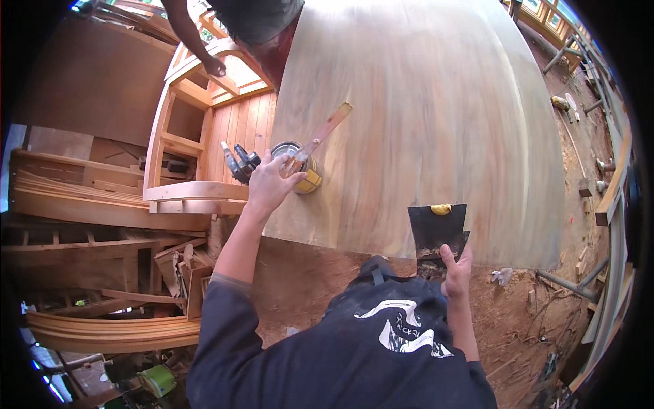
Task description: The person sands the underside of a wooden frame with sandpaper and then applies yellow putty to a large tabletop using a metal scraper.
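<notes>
My left hand is closed around the lower end of a flat wooden stick, just above a yellow can with a metal rim. The stick slants up and to the right over a large wooden panel; the can stands at the panel's left edge. My right hand grips a black flat putty spreader by its lower part, thumb on its face. A dab of yellow paste sits at the spreader's upper edge. A second black edge shows behind it, partly hidden by my fingers.
Left of the can lies a dark tool, its kind unclear. A curved wooden frame stands beyond it, near another person's hand. Timber scraps pile up at left. A yellow power tool rests on the ground at right.
</notes>
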`<state>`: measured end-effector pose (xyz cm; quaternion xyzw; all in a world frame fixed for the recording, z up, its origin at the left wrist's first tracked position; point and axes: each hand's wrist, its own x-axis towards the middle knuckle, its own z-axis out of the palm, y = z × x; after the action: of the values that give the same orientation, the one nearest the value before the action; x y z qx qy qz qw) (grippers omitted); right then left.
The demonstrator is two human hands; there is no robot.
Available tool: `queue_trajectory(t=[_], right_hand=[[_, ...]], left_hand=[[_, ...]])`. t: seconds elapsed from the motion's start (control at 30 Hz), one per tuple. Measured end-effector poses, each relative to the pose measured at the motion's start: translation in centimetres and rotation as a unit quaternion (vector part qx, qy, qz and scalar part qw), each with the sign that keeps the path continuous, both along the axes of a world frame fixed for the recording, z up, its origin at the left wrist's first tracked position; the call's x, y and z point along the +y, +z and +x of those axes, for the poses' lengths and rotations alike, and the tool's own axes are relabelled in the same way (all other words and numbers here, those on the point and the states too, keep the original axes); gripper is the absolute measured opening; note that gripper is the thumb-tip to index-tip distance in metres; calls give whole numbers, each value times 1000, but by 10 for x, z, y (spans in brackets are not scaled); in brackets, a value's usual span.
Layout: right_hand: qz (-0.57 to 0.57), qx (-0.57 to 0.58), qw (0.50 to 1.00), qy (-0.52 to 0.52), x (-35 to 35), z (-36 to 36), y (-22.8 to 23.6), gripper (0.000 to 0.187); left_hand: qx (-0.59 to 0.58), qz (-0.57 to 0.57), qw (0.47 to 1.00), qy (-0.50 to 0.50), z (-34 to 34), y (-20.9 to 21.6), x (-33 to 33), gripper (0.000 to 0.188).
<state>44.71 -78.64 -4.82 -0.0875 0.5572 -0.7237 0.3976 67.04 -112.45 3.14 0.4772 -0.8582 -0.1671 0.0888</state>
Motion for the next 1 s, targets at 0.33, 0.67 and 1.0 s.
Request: queue_trajectory(t=[0.33, 0.67, 1.0], right_hand=[[61, 29, 997, -46, -1, 7, 16, 42], [1, 79, 987, -140, -8, 17, -6, 51], [-91, 84, 969, -213, -13, 23, 13, 39]], left_hand=[[-107, -33, 993, 31, 42, -38, -10, 72], [163, 109, 978, -74, -36, 0, 78, 42], [293, 680, 649, -174, -118, -54, 209, 37]])
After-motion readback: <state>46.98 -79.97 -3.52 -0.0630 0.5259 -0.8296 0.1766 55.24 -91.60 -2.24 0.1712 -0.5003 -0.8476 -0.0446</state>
